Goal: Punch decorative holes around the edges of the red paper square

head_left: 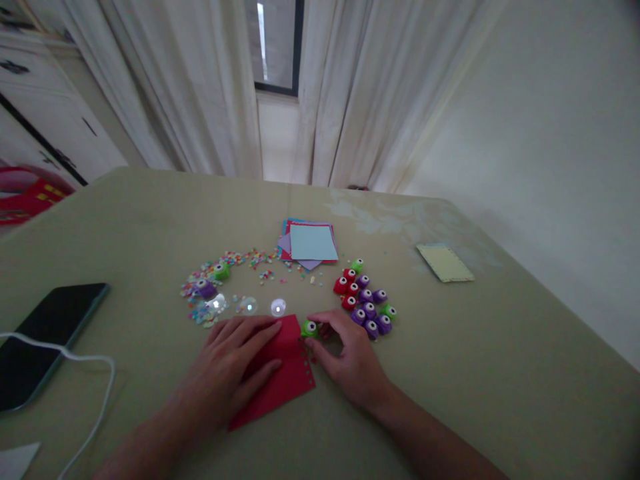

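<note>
A red sheet of paper (280, 395) lies at a slant before me, with a row of small punched holes along its right edge. My left hand (235, 360) rests flat on it, fingers stretched out. At the sheet's upper right edge sits a small green craft punch (309, 329), gripped between the thumb and fingers of my right hand (353, 357). A few tiny red bits lie beside the edge near my right thumb. Just right of that hand is a cluster of purple punches (369, 310), red punches (349, 302) and a few green ones.
Colourful paper bits (200, 283) spread in an arc at left, with a purple punch (206, 289), a green one and clear discs (279, 307). Behind is a stack of coloured paper (314, 242). A yellowish pad (445, 263) lies right; a phone (35, 340) and white cable (106, 387) lie left.
</note>
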Motion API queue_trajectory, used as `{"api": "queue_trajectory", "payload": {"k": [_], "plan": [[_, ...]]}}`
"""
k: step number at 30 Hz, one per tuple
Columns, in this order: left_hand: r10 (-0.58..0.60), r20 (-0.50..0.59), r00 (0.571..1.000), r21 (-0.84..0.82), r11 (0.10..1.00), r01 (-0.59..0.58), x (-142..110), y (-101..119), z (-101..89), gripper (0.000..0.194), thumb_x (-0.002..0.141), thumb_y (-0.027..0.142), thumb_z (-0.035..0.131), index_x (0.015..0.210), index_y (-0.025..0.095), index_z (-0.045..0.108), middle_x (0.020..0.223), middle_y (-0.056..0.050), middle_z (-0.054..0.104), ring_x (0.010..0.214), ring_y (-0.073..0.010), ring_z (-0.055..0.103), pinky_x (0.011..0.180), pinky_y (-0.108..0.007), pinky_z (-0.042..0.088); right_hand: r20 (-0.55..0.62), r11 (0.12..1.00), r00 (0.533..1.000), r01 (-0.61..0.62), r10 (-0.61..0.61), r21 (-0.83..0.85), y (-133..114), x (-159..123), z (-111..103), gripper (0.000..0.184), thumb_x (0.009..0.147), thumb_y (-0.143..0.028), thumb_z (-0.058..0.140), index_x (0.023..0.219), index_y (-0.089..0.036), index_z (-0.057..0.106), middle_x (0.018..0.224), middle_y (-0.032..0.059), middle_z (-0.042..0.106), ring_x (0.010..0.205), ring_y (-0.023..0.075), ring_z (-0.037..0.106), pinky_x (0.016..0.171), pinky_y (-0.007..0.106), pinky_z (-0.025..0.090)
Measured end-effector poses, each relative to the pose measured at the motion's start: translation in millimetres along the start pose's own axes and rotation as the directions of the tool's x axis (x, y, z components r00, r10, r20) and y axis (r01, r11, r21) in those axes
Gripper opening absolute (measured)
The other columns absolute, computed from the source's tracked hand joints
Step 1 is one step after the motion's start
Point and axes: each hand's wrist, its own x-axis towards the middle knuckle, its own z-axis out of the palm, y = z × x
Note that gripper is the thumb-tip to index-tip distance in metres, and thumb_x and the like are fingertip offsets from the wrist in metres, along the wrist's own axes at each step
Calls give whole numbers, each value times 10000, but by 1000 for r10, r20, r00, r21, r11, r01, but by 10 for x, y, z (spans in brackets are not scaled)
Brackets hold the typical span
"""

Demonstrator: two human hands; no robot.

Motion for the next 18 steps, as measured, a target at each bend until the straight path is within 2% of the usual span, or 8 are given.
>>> {"api": "queue_trajectory", "payload": {"k": [9, 18], "plan": [[-10, 29, 1000, 16, 1000, 10, -25, 36, -16, 468, 1060, 409, 656, 1517, 312, 629, 1497, -68, 673, 1296, -311, 614, 1117, -487, 447, 9, 1000, 1000, -7, 7, 4, 18, -3, 2, 287, 942, -177, 785, 1227, -197, 755, 1092, 77, 772, 931, 213, 731, 852, 332, 600], [11, 13, 1000, 33, 999, -12, -16, 19, -4, 459, 1075, 415, 639, 1520, 306, 609, 1488, -70, 681, 1287, -303, 628, 1097, -467, 466, 22, 999, 1000, 3, -2, -49, 43, 2, 7, 264, 930, -193, 820, 1188, -194, 766, 1082, 76, 780, 972, 234, 733, 868, 343, 590]]}}
